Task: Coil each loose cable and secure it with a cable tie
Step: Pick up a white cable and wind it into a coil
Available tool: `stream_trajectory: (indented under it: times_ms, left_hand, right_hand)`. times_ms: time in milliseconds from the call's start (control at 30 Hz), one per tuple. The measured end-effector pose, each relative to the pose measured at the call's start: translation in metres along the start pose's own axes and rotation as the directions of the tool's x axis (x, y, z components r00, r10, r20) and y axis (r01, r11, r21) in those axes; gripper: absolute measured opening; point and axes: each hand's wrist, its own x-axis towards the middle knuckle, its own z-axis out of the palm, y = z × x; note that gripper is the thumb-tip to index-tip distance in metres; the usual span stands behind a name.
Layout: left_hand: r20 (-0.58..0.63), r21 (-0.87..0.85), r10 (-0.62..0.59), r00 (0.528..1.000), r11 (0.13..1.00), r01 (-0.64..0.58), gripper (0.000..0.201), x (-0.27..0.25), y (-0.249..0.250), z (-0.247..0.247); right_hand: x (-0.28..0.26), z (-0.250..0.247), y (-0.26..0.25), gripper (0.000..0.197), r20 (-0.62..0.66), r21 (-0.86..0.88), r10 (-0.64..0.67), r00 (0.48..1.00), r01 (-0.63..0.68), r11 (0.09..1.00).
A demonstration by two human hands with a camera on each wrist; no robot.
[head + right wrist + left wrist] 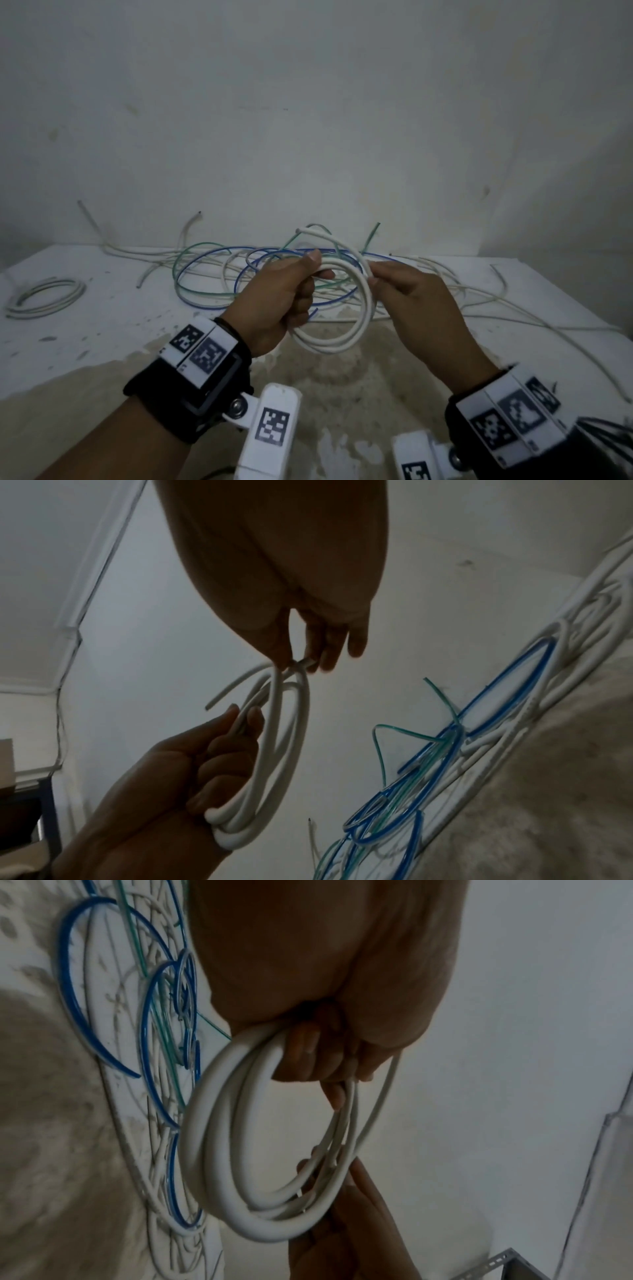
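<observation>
White table (102, 329); hands hold thick white coil (346, 339).

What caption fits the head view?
Left hand grips thick white cable coil; right hand pinches its end.

The coil (346, 308) hangs in the air above the near middle of the table (85, 342), held between two hands: the left hand (277, 301) on its left side, the right hand (418, 298) at its upper right. Behind them a tangle of loose cables (212, 274) sprawls across the table's far edge against the wall (308, 120). Far left on the table lies a separate coiled cable (44, 296), well apart from the tangle.
</observation>
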Motion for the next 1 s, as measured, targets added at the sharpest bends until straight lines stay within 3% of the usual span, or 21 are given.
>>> stream_trajectory:
  times_ms: [67,200,333,500,567,667,800,867,933,967,1000]
  left_hand:
    - [0.012,0.030,0.015,1.000,0.999,-0.016,0.035,0.000,-0.001,0.000]
    - [0.022,0.086,0.055,0.998,0.995,-0.057,0.035,0.001,-0.005,-0.001]
    - [0.046,0.073,0.063,0.997,0.995,-0.066,0.035,0.001,-0.009,0.007]
    - [0.101,-0.085,-0.046,0.994,0.995,0.054,0.053,0.004,-0.012,0.010]
    - [0.050,-0.064,-0.049,0.998,0.997,0.052,0.040,0.004,-0.016,0.012]
    - [0.053,-0.051,-0.009,0.999,0.999,0.012,0.024,0.006,-0.020,0.017]
    - [0.171,-0.095,-0.047,0.984,0.993,0.064,0.022,0.005,-0.021,0.027]
    - [0.189,0.089,-0.050,0.981,0.995,0.033,0.023,0.004,-0.024,0.033]
    - [0.141,0.465,0.113,0.984,0.870,-0.166,0.024,0.008,-0.031,0.038]
    - [0.154,0.546,0.211,0.965,0.796,-0.261,0.024,0.011,-0.035,0.044]
    - [0.170,0.538,0.259,0.951,0.784,-0.310,0.023,0.011,-0.038,0.052]
  right_hand:
    - [-0.002,-0.002,-0.003,0.023,0.097,0.088,0.055,0.994,-0.064,0.994]
    - [-0.005,-0.002,-0.005,0.029,0.143,0.200,0.093,0.985,-0.120,0.972]
    - [-0.008,-0.001,-0.001,0.021,0.132,0.060,-0.013,0.991,0.005,0.998]
    - [-0.016,-0.005,-0.001,0.028,0.169,-0.062,-0.107,0.980,0.119,0.991]
    - [-0.018,-0.008,-0.001,0.032,0.174,-0.100,-0.110,0.979,0.129,0.987]
    - [-0.019,-0.012,0.004,0.024,0.164,-0.022,-0.039,0.986,0.043,0.999]
    - [-0.025,-0.023,0.007,0.030,0.155,0.063,0.007,0.988,-0.017,0.998]
    - [-0.031,-0.033,0.009,0.026,0.154,-0.035,-0.022,0.988,0.028,0.999]
    - [-0.039,-0.041,0.012,0.027,0.170,-0.229,-0.090,0.981,0.128,0.965]
    - [-0.044,-0.043,0.014,0.031,0.181,-0.304,-0.129,0.975,0.180,0.936]
    - [-0.048,-0.044,0.014,0.032,0.185,-0.340,-0.157,0.970,0.213,0.916]
